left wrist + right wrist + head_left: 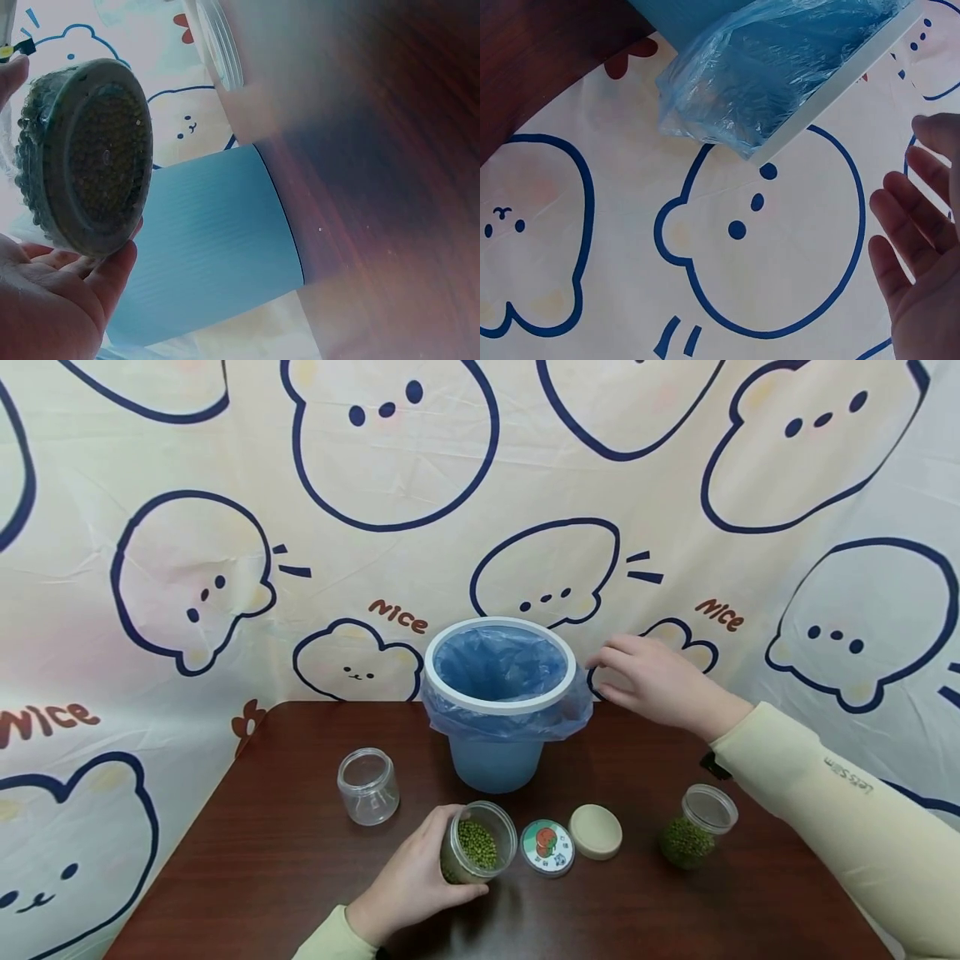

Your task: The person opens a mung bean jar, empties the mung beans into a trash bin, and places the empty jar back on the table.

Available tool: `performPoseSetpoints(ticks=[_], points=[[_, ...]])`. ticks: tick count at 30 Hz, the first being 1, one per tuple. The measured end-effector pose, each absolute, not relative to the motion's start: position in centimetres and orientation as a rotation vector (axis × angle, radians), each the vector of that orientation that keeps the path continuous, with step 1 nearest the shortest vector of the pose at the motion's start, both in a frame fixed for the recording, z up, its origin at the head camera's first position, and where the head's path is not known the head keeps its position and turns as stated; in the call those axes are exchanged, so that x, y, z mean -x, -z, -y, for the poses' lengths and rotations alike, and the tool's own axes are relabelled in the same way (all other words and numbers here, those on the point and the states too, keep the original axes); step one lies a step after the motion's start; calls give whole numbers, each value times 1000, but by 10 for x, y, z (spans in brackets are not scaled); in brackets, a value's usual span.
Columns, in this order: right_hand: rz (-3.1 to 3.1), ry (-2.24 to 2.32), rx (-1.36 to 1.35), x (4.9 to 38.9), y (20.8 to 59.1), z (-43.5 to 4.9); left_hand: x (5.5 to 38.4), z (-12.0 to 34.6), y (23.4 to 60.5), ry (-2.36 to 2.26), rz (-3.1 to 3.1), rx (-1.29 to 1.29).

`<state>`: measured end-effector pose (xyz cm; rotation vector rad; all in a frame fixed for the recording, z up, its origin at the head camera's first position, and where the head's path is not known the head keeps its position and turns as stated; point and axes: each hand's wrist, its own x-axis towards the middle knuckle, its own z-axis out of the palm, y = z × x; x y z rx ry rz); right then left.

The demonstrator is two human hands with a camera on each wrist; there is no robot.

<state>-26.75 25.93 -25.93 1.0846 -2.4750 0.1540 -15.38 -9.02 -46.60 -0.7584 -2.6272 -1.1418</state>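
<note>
In the head view my left hand (420, 877) grips a clear jar (486, 843) part filled with green beans, its mouth uncovered and tilted. The left wrist view shows the jar's bottom (105, 157) raised off the table, beans visible through it. My right hand (637, 677) hangs in the air just right of the blue trash bin (495, 764), with nothing in its fingers. A blue plastic bag (735, 82) lines the bin, folded over under a white rim ring (431, 672). In the right wrist view, the fingers (907, 217) are loosely bent, apart from the bag.
An uncovered clear jar (367, 793) stands left of the bin. A round lid with a tomato picture (547, 847) and a cream lid (596, 832) lie on the dark table (247, 860). Another jar of green beans (693, 831) is at the right. A printed cloth (360, 577) hangs behind.
</note>
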Motion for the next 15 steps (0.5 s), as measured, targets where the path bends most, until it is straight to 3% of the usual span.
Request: performPoseSetpoints(ticks=[15], points=[[2569,-72,-1248,285,256,-241,153,85,471,1132,2617,796]])
